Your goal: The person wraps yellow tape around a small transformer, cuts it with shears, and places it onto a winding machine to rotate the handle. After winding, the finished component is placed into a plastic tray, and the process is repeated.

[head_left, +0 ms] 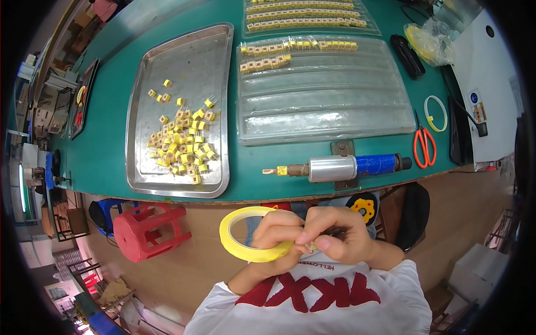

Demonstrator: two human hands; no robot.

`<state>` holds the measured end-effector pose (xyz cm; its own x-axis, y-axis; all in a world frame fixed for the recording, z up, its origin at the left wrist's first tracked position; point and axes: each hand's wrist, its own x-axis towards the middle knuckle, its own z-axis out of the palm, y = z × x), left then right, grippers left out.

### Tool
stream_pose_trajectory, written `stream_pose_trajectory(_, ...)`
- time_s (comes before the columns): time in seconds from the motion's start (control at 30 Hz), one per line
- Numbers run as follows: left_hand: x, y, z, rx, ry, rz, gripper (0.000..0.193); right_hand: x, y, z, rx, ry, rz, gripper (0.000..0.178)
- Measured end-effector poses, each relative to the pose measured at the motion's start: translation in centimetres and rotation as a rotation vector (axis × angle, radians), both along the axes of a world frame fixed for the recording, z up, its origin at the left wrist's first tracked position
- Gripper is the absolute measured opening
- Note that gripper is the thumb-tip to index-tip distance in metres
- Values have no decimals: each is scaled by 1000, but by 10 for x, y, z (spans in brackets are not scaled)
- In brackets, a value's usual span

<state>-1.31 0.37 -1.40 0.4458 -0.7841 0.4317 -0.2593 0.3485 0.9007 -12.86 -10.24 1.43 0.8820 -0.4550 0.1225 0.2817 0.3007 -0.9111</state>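
In front of my chest, both hands meet fingertip to fingertip. My left hand [277, 230] is closed, with a roll of yellow tape [233, 247] hooked over its fingers. My right hand [343, 237] is closed in a pinch against the left fingertips. Something small and pale shows between the fingers, too hidden to name. Beyond the hands, a silver and blue cylindrical winding tool [332, 168] lies clamped at the table edge, a yellow-wrapped piece [282, 170] on its tip. To its left, a metal tray [184, 190] bears a heap of small yellow-taped coil components [187, 142].
A clear plastic tray [324, 109] holds rows of the components at its far side; another filled tray [310, 17] stands behind it. Orange-handled scissors [424, 148], a white tape ring [435, 113] and a black case [407, 56] lie at right. A red stool [148, 231] stands below the table.
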Motion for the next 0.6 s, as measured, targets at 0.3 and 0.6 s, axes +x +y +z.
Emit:
stream_pose_trajectory(0.3, 2, 1, -5, -26, 132, -15, 19, 3, 2, 13, 266, 47, 56, 19)
stream_pose_trajectory(0.6, 7, 1, -2, 25, 34, -14, 19, 4, -4, 12, 148, 109, 88, 21)
